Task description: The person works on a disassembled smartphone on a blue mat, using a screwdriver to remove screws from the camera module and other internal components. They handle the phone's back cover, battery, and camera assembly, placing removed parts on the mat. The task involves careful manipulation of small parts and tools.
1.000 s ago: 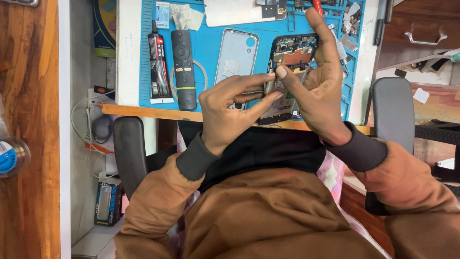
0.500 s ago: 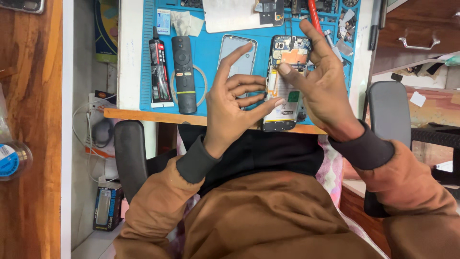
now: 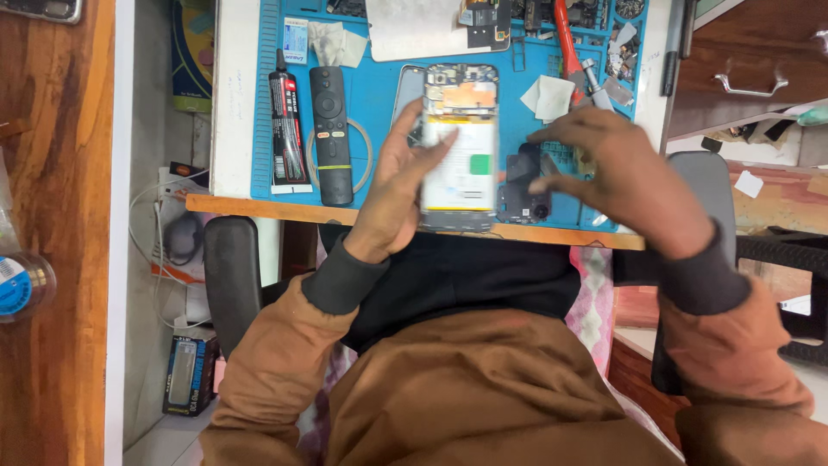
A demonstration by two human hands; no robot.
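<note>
So the opened phone [image 3: 461, 147] is being held flat on the blue repair mat [image 3: 379, 95], back cover off, battery and board exposed. Its long axis runs straight away from the body, top end toward the far side of the mat, bottom end right at the near edge of the desk [image 3: 233, 129].

The left hand [image 3: 398, 185] is laid along the phone's left edge, fingers curled loosely against the side and thumb side tucked under, so the phone is steadied rather than squeezed hard.

The right hand [image 3: 617, 168] is hovering just right of the phone, fingers bent and pinched together over a small dark camera-cover piece [image 3: 522, 185] that sits beside the phone's lower right. Whether that piece is actually gripped can't be told, since the fingertips are blurred. It lies to the left of the right hand's fingertips and touching or nearly touching the phone's edge, so the right hand is clearly the nearer one to it.

Off to the left on the mat, a black remote [image 3: 331, 134] and a black glue tube [image 3: 283, 129] are lined up parallel to the phone, well apart from both hands. A red-handled tool [image 3: 565, 39] and a folded white wipe [image 3: 548, 95] are parked beyond the right hand.
</note>
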